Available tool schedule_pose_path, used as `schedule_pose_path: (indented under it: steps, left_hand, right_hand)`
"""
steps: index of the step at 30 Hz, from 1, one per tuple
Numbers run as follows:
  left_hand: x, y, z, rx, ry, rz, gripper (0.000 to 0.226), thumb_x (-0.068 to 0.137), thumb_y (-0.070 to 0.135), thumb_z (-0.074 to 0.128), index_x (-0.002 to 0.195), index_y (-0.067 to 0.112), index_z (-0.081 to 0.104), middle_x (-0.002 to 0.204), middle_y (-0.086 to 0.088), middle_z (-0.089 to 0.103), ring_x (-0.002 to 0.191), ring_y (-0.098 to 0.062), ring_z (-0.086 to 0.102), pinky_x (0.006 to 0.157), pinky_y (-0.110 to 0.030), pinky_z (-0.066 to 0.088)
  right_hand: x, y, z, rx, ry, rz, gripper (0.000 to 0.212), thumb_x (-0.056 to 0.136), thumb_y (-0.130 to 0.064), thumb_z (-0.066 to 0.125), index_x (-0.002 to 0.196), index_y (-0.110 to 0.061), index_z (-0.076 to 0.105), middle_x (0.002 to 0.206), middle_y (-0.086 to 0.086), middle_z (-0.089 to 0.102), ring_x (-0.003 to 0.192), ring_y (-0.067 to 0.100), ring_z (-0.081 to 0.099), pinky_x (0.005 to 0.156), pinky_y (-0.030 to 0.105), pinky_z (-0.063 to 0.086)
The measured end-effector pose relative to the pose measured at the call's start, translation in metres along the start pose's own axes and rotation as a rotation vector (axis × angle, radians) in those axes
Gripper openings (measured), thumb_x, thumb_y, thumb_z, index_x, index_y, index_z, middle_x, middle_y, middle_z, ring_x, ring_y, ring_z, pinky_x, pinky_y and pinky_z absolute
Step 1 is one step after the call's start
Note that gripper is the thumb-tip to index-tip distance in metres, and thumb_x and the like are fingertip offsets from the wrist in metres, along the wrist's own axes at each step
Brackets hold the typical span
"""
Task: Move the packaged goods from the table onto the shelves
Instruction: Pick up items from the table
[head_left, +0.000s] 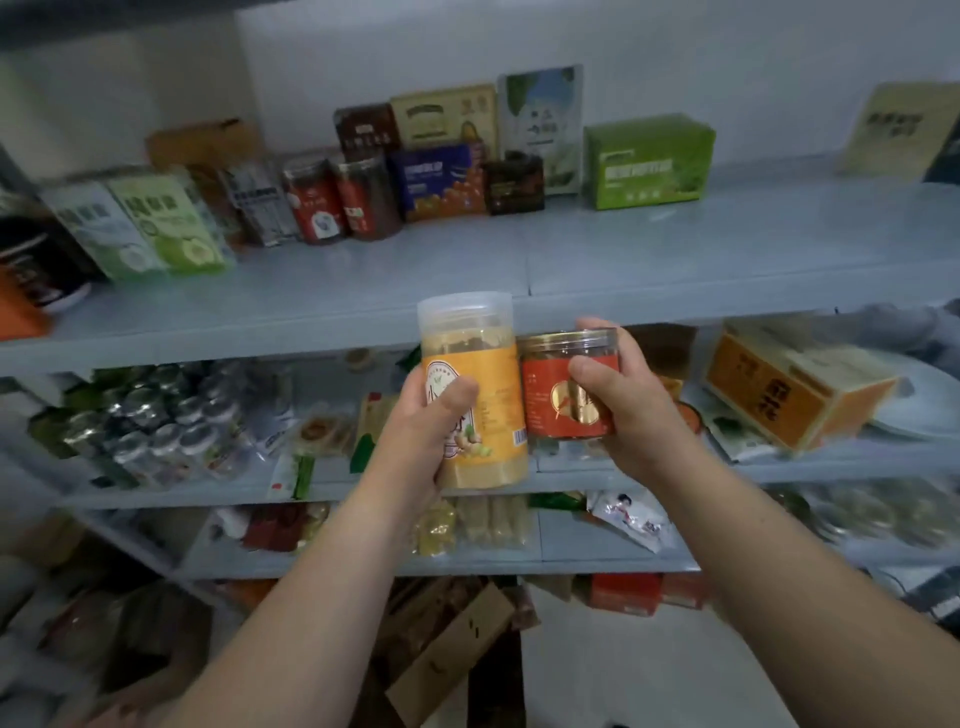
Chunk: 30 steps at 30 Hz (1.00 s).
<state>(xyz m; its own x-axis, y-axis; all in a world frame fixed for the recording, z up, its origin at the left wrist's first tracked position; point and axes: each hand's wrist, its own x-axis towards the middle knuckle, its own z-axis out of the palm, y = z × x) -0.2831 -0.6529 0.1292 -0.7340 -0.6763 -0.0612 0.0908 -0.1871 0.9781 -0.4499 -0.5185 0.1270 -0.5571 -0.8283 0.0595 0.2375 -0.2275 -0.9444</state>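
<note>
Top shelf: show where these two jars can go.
Widest bare patch for the yellow jar and red jar: top shelf, between the green box and the tan box at far right. A bare strip runs along the front edge. Crowded: the back, from the white-green cartons to the green box.

Tall jar (480, 410): yellow label, clear lid. Short jar (558, 395): red label, gold emblem. Shelves (675, 249): pale grey-blue.

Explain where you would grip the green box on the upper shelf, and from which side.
The green box probably by its right end, thumb in front, fingers behind, coming from the right: bare shelf lies that side, while a tall white carton crowds its left end.
</note>
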Motion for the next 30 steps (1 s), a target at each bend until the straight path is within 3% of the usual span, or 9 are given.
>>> schedule_pose_path:
  steps: [7,11,15,17,19,24,26,28,30]
  left_hand:
    - [0.053,0.044,0.023,0.085,0.155,0.187,0.078,0.060,0.050,0.081,0.129,0.023,0.053,0.111,-0.003,0.075,0.100,-0.028,0.074,0.078,-0.046,0.061]
    - [0.091,0.061,0.049,0.218,0.223,0.259,0.067,0.069,0.051,0.080,0.128,0.031,0.053,0.110,0.003,0.075,0.099,-0.020,0.074,0.082,-0.045,0.061]
    - [0.136,0.067,0.074,0.361,0.308,0.338,0.061,0.077,0.045,0.082,0.129,0.038,0.050,0.108,0.015,0.072,0.092,0.001,0.070,0.073,-0.021,0.057]
    - [0.161,0.064,0.076,0.392,0.332,0.328,0.082,0.070,0.050,0.087,0.139,0.036,0.046,0.115,0.015,0.071,0.100,-0.001,0.070,0.086,-0.031,0.058]
    - [0.182,0.058,0.072,0.444,0.362,0.313,0.084,0.073,0.043,0.088,0.143,0.034,0.043,0.121,0.014,0.068,0.105,-0.002,0.068,0.093,-0.038,0.057]
    - [0.218,0.057,0.054,0.616,0.454,0.298,0.079,0.080,0.027,0.085,0.144,0.025,0.039,0.112,0.022,0.060,0.093,0.010,0.060,0.073,-0.009,0.047]
    - [0.234,0.061,0.039,0.674,0.450,0.251,0.084,0.073,0.031,0.090,0.141,0.026,0.041,0.112,0.017,0.061,0.098,0.004,0.059,0.080,-0.018,0.052]
    - [0.246,0.067,0.024,0.746,0.461,0.203,0.094,0.057,0.048,0.092,0.135,0.027,0.045,0.119,0.008,0.064,0.107,-0.009,0.063,0.093,-0.039,0.056]
    - [0.259,0.073,0.010,0.822,0.479,0.166,0.097,0.050,0.054,0.090,0.131,0.025,0.048,0.120,0.006,0.065,0.110,-0.013,0.064,0.097,-0.043,0.054]
  right_hand:
    - [0.083,-0.040,-0.009,-0.083,-0.087,-0.093,0.066,0.075,-0.039,0.077,0.134,-0.035,0.046,0.125,0.013,0.062,0.105,0.033,0.070,0.083,0.047,0.060]
    - [0.126,-0.071,-0.032,-0.204,-0.072,-0.204,0.066,0.072,-0.045,0.078,0.131,-0.038,0.049,0.119,0.006,0.066,0.100,0.022,0.071,0.079,0.035,0.059]
    - [0.171,-0.088,-0.060,-0.290,-0.057,-0.261,0.060,0.077,-0.034,0.080,0.126,-0.032,0.046,0.113,-0.001,0.068,0.097,0.013,0.071,0.078,0.032,0.059]
    - [0.191,-0.092,-0.070,-0.481,-0.046,-0.258,0.061,0.076,-0.035,0.086,0.119,-0.032,0.043,0.112,-0.007,0.065,0.099,0.012,0.067,0.082,0.031,0.057]
    - [0.207,-0.093,-0.077,-0.734,-0.074,-0.261,0.064,0.073,-0.036,0.088,0.116,-0.030,0.041,0.110,-0.014,0.057,0.099,0.005,0.060,0.077,0.019,0.048]
    - [0.242,-0.090,-0.071,-0.975,-0.175,-0.309,0.067,0.074,-0.042,0.086,0.117,-0.024,0.038,0.118,-0.001,0.050,0.102,0.016,0.056,0.083,0.032,0.050]
    - [0.259,-0.092,-0.060,-1.064,-0.172,-0.315,0.065,0.074,-0.043,0.086,0.115,-0.023,0.039,0.115,0.001,0.045,0.098,0.018,0.054,0.080,0.032,0.047]
    - [0.276,-0.091,-0.045,-1.098,-0.154,-0.295,0.064,0.074,-0.042,0.085,0.115,-0.023,0.040,0.114,0.002,0.039,0.096,0.021,0.052,0.081,0.033,0.046]
    - [0.293,-0.084,-0.028,-1.090,-0.126,-0.273,0.067,0.073,-0.040,0.084,0.120,-0.023,0.039,0.118,0.005,0.037,0.102,0.025,0.052,0.088,0.037,0.049]
